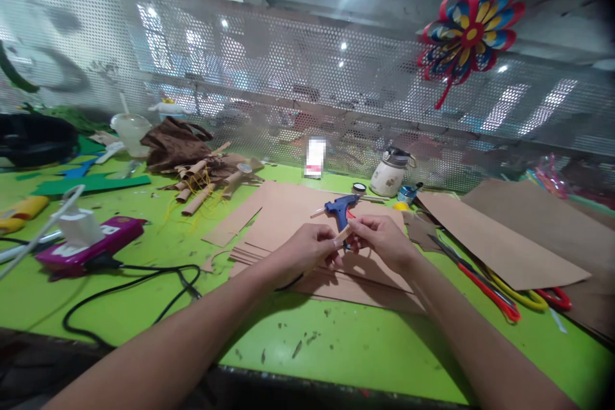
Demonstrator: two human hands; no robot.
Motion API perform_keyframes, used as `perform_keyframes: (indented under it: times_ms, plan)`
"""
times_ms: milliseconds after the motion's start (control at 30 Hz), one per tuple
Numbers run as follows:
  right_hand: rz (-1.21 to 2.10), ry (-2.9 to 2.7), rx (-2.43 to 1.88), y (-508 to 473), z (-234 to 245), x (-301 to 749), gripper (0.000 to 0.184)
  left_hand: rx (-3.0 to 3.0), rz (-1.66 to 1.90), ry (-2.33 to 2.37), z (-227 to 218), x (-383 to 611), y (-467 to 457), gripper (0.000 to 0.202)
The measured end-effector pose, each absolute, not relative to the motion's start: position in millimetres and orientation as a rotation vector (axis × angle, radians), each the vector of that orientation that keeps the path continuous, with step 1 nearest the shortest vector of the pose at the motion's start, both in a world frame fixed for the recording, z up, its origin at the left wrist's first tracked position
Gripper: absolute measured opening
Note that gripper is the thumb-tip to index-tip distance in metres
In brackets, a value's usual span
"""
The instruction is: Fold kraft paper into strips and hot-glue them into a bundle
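Note:
Between my two hands is a small strip of tan craft paper (343,236), held over a stack of brown sheets. My left hand (314,246) pinches its lower left end with thumb and fingers. At the upper right end my right hand (382,240) grips it, fingers closed. Just behind the hands a blue hot glue gun (340,206) with a red trigger lies on the stack of brown paper (283,205). The hands partly hide the glue gun's handle.
A purple power strip (96,243) with a black cable lies left. Rolled paper tubes (202,189) and a brown cloth (175,144) sit behind it. Scissors (509,288), a craft knife (480,278) and large brown sheets (504,230) lie right. A white flask (388,173) stands at the back.

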State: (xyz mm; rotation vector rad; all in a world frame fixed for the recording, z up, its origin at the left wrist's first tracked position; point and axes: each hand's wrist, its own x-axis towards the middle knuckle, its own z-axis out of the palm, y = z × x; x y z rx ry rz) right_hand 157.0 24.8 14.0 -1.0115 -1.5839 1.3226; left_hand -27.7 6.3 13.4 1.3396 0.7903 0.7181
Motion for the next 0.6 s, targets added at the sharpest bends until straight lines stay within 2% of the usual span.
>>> perform_keyframes:
  times_ms: [400, 600]
  plan:
    - [1.113, -1.503, -1.078, 26.0, 9.4, 153.8, 0.038, 1.474, 0.713, 0.746, 15.4, -31.1, 6.7, 0.026]
    - [1.027, -1.494, -1.077, 28.5, 13.4, 158.6, 0.037, 1.428, 0.660, 0.707, 10.9, -33.5, 7.9, 0.032]
